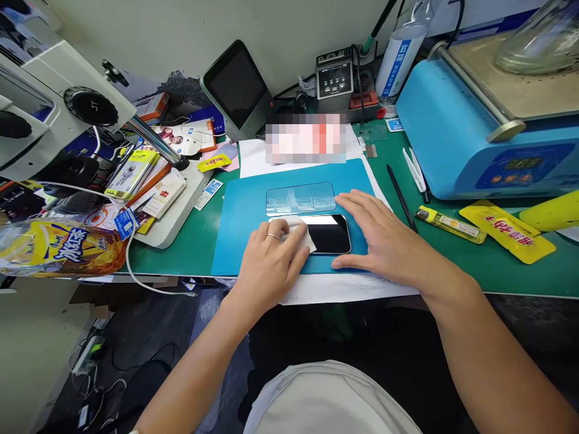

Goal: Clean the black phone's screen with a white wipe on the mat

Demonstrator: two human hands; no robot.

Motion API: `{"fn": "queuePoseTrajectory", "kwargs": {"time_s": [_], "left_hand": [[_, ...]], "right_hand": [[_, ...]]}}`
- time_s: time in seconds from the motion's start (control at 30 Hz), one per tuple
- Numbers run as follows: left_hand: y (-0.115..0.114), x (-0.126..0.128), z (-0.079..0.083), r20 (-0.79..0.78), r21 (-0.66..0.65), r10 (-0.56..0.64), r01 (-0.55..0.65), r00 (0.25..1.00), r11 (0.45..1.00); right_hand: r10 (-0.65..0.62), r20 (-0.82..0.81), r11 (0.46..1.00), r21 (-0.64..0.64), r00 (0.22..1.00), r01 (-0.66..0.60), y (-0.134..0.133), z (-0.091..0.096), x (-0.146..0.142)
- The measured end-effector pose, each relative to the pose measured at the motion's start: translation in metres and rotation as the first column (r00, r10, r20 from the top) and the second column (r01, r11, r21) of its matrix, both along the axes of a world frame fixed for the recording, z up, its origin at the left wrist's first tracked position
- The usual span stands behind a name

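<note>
On a blue mat [244, 199] lies a smartphone [332, 234], its black screen facing up. My left hand [272, 256], with a ring on one finger, presses a white wipe [309, 237] onto the phone's left half, its fingers curled over it. Around the phone's right end my right hand [375, 238] rests with thumb and fingers spread apart, nothing gripped. Just behind the phone is a clear screen protector [298, 199] with a dark border, lying flat on the mat. Part of the wipe and the phone's left end are hidden under my left hand.
Right of the mat lie a black pen-like tool [401, 198], white tweezers [415, 171], a yellow packet [506, 231] and a blue heating machine [497, 132]. At left stand a microscope [67, 102] and a drink bottle [63, 248]. A soldering station [335, 81] sits at the back.
</note>
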State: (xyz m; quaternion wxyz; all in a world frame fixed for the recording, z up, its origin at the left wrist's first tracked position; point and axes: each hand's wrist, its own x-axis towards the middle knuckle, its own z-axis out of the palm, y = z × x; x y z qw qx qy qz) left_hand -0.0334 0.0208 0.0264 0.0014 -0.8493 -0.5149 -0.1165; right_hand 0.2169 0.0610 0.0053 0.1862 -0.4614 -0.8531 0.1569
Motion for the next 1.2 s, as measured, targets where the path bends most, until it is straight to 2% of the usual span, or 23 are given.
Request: {"fn": "queuePoseTrajectory", "kwargs": {"time_s": [0.2, 0.5, 1.2], "left_hand": [[0.011, 0.010, 0.000, -0.033, -0.056, 0.018, -0.020, 0.999, 0.998], [0.005, 0.008, -0.005, -0.010, -0.037, -0.005, 0.005, 1.000, 0.999], [0.007, 0.015, 0.001, -0.033, -0.075, 0.006, -0.009, 0.999, 0.997]], "right_hand": [[-0.001, -0.004, 1.000, 0.008, 1.000, 0.001, 0.000, -0.001, 0.001], [0.002, -0.010, 1.000, -0.013, 1.000, -0.002, -0.001, 0.002, 0.000], [0.001, -0.011, 0.999, -0.038, 1.000, -0.002, -0.001, 0.004, -0.001]]}}
